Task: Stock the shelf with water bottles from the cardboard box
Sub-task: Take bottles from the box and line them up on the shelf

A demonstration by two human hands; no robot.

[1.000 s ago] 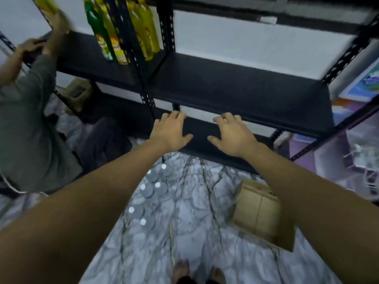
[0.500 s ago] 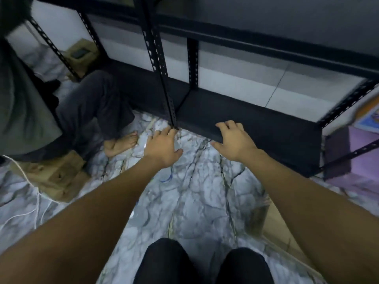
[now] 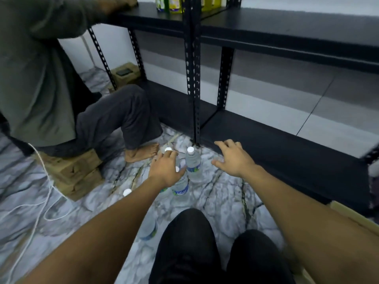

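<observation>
Our left hand point(image 3: 166, 170), fingers straight, is over clear white-capped plastic water bottles point(image 3: 193, 167); our right hand point(image 3: 233, 158), spread and empty, is beside the black metal shelf point(image 3: 287, 148).

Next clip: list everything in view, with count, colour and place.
water bottles: at least five, clear with white caps, on the floor before the rack, some hidden by the arm
shelf rack: one, black metal, ahead against the wall
yellow and green bottles: several, upper shelf, top edge
cardboard box: one, tan, far right on the floor
second person: one, grey-green top, dark trousers, seated left
stacked boxes: tan, under that person
small box: one, brown, behind the rack
cable: one, white, floor at left
floor: grey-white marble pattern
left hand: open, over the bottle caps
right hand: open, fingers spread, by the bottom shelf edge
knees: two, black trousers, bottom centre
</observation>
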